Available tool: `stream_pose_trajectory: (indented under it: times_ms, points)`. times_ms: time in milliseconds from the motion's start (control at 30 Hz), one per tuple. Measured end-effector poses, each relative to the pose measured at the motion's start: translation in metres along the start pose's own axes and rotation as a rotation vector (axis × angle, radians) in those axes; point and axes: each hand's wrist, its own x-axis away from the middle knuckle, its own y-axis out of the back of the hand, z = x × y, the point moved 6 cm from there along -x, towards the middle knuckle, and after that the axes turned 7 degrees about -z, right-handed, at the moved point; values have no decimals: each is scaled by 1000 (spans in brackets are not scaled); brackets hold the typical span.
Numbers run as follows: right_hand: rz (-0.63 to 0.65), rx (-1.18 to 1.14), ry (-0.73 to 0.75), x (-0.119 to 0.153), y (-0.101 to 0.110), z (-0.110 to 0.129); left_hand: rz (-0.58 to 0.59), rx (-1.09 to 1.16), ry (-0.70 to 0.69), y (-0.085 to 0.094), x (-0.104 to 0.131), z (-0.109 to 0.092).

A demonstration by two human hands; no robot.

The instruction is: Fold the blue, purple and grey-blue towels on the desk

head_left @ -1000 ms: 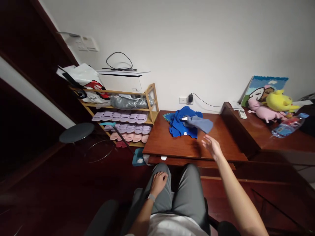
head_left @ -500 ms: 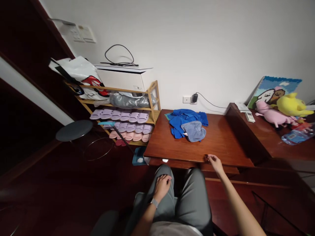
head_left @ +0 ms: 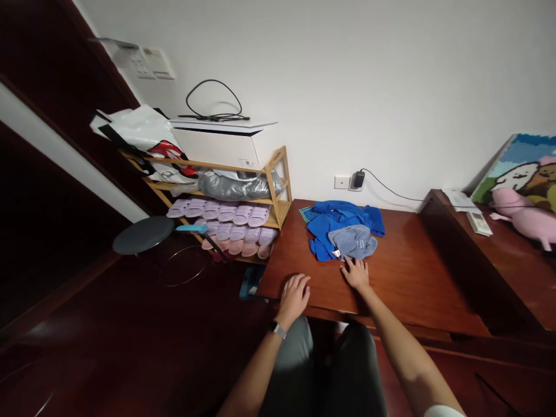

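Note:
My left hand (head_left: 295, 297) rests over the near left edge of the wooden table (head_left: 403, 278), fingers stretched forward and holding nothing. Farther right, my right hand (head_left: 357, 273) lies with spread fingers just in front of a grey-blue cloth (head_left: 354, 240). Its fingertips reach the cloth's near edge; whether they touch it I cannot tell. That cloth has a small white tag and lies crumpled on top of a bright blue garment (head_left: 324, 223), bunched near the wall. A green-trimmed corner (head_left: 306, 213) sticks out at the pile's left.
A wooden shoe rack (head_left: 282, 208) with rows of slippers stands left, carrying a white box (head_left: 217, 145) and a bag (head_left: 143, 136). A round stool (head_left: 143, 234) is beside it. A charger (head_left: 358, 179) is plugged into the wall. A pink plush toy (head_left: 523, 214) and a remote (head_left: 479, 223) lie right.
My left hand has moved from my thigh up onto the table edge. My right hand has gone from the table's front edge forward to the cloth, its fingers now spread. The view has shifted right.

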Motion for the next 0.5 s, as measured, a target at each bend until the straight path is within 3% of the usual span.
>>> stream_pose_trajectory:
  times_ms: [100,200,333,500]
  points:
    - [25,33,2,-30,-8,10,-23,-63,18,-15,-58,27]
    - [42,41,20,-67,-13,23,-30,-106,32,-35,-89,43]
    - [82,1,93,-124,-14,51,-52,-141,28,-47,-94,46]
    - [159,-120,203,-183,-23,101,-37,-165,21,-45,-90,46]
